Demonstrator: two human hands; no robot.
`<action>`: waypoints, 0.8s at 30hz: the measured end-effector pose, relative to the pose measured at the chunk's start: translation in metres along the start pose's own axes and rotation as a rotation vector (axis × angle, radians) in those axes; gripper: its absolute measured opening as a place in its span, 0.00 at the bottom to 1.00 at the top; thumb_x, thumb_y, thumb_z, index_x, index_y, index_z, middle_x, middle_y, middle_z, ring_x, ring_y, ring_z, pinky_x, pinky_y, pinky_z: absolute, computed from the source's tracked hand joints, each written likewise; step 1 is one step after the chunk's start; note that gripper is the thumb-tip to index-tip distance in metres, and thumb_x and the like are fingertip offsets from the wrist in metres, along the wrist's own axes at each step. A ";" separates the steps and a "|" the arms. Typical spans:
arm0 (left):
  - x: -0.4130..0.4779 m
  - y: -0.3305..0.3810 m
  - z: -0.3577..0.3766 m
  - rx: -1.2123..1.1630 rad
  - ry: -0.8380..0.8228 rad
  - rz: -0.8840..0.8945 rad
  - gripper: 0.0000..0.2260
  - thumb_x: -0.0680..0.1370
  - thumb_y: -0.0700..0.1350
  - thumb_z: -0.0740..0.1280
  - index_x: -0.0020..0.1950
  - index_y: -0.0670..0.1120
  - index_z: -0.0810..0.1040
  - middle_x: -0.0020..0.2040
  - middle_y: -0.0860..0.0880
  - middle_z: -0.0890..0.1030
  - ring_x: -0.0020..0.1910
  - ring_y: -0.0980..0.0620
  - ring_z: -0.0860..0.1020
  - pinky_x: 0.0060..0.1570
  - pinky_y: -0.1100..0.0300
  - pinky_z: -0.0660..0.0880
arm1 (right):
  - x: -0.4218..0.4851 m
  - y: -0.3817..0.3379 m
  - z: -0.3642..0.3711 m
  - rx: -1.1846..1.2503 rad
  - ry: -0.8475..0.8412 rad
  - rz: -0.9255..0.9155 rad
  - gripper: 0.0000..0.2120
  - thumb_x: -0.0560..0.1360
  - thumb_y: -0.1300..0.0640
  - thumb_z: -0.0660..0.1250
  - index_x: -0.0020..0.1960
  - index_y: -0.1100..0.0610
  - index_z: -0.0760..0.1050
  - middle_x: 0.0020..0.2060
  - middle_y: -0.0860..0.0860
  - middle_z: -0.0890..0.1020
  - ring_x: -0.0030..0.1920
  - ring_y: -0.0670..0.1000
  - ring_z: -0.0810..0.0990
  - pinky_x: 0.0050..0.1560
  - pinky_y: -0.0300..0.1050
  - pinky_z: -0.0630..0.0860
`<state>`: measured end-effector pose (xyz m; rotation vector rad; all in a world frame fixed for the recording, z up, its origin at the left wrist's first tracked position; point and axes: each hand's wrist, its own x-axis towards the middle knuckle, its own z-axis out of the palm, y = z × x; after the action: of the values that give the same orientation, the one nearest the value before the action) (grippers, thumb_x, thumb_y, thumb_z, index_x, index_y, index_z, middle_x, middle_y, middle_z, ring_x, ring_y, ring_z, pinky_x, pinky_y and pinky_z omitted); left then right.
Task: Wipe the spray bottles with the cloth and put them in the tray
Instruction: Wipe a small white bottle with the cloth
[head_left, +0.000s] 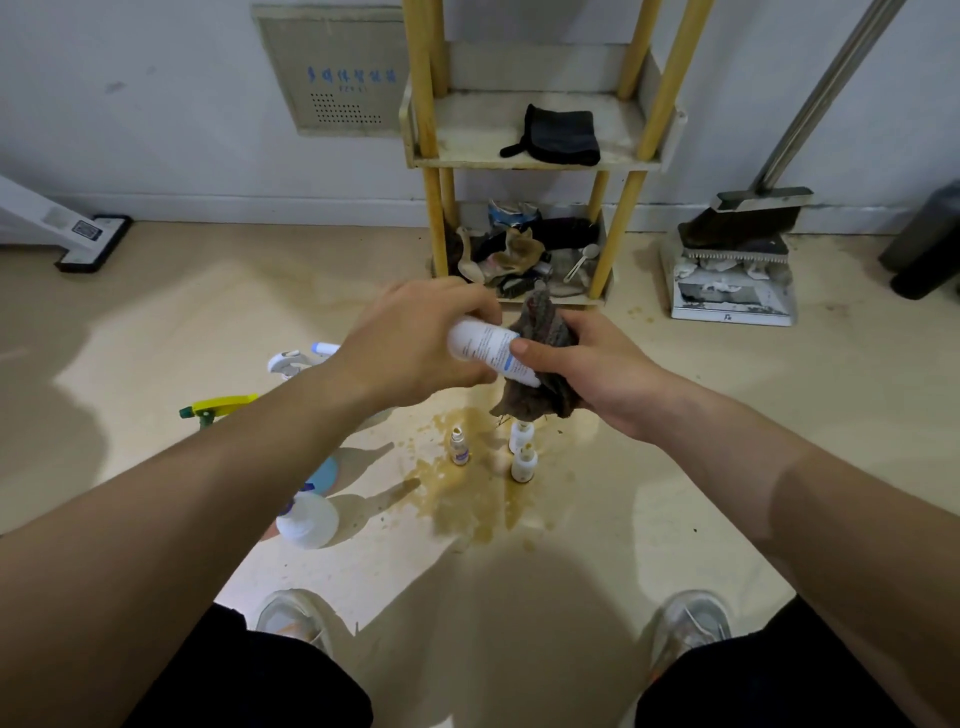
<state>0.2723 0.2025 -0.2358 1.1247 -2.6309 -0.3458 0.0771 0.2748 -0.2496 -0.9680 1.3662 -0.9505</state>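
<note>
One yellow rack (519, 156) against the wall. Just in front of it, left hand (415, 338) and right hand (597, 374) close together, the right gripping a grey cloth (543, 325) wrapped on one end of a white spray bottle (483, 345), thumb pressed on its label, the left with fingers curled round the other end. Nearer than the rack, in a brown spill (467, 499) on the floor, three small bottles (523, 462) upright.

Nothing is sharp enough to read. Wall panel (332, 73): a row of blue characters above a shorter, smaller line, both blurred. White spray bottle (491, 351): fine dark print beside a blue band, too small to read. Small bottle (459, 448) on the floor: purple label, illegible. Dustpan (732, 306): one small dark mark on its front lip.
</note>
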 end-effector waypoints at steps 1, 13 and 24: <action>0.000 0.002 0.002 0.026 -0.002 -0.010 0.20 0.67 0.63 0.74 0.55 0.59 0.77 0.50 0.60 0.79 0.50 0.54 0.76 0.55 0.52 0.71 | 0.001 0.001 0.000 -0.015 0.026 -0.012 0.13 0.78 0.57 0.71 0.60 0.61 0.76 0.51 0.61 0.84 0.46 0.60 0.86 0.38 0.48 0.81; -0.003 0.023 0.024 -0.634 -0.013 -0.361 0.14 0.73 0.56 0.76 0.55 0.53 0.80 0.44 0.51 0.86 0.42 0.53 0.84 0.45 0.47 0.81 | 0.000 0.009 0.008 -0.239 0.259 -0.444 0.06 0.82 0.51 0.64 0.59 0.48 0.74 0.43 0.42 0.81 0.41 0.42 0.78 0.42 0.44 0.74; -0.010 0.030 0.020 -1.040 0.027 -0.488 0.10 0.78 0.46 0.72 0.59 0.49 0.82 0.50 0.47 0.86 0.50 0.51 0.83 0.54 0.54 0.79 | -0.001 0.025 0.016 -0.174 0.107 -0.262 0.16 0.81 0.41 0.59 0.63 0.46 0.74 0.51 0.45 0.85 0.51 0.47 0.84 0.54 0.56 0.81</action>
<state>0.2524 0.2325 -0.2463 1.2622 -1.6338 -1.5266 0.0924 0.2839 -0.2737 -1.2667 1.4535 -1.1052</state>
